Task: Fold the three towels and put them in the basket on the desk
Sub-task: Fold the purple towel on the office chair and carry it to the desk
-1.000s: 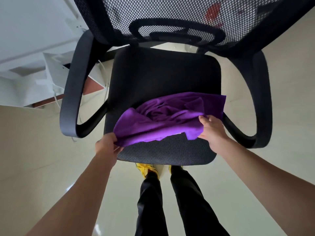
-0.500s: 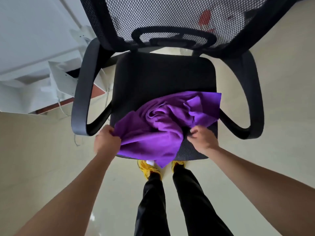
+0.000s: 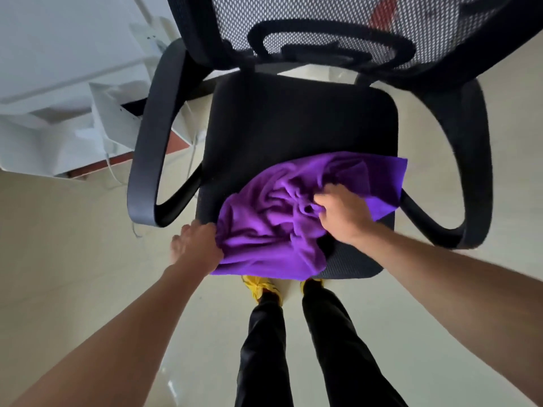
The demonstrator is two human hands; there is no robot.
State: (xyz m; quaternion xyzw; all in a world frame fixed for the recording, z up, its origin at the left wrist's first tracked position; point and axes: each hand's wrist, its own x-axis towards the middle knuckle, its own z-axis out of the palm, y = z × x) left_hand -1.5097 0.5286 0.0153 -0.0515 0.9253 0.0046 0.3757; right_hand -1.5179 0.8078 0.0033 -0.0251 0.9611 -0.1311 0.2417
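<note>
Since half a second ago the right hand point(image 3: 343, 215) has moved up from the near edge of the purple towel point(image 3: 264, 233) onto its bunched middle, fingers curled into the cloth. The left hand point(image 3: 197, 248) grips its lower-left corner. The towel lies crumpled on the front of the chair seat point(image 3: 293, 121), at centre frame.

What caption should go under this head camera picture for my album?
A person's left hand and right hand grip a crumpled purple cloth towel on a black mesh office chair.
</note>
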